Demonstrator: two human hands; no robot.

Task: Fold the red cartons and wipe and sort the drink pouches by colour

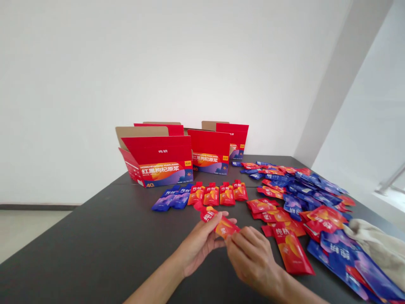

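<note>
A person's left hand (204, 245) and right hand (253, 258) both pinch one red sachet (225, 228). Beyond, a row of sachets (211, 196) lies before open red boxes (165, 157).

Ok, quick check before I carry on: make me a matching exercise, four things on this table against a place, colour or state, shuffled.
Things:
1. Cloth
2. Boxes
3. Two blue pouches in the row
4. Pouch between the left hand and right hand

Descriptions:
A. Standing, flaps up
B. Red and orange
C. Beige, at the picture's right edge
D. At the row's left end

Pairs: 1-C, 2-A, 3-D, 4-B
</note>
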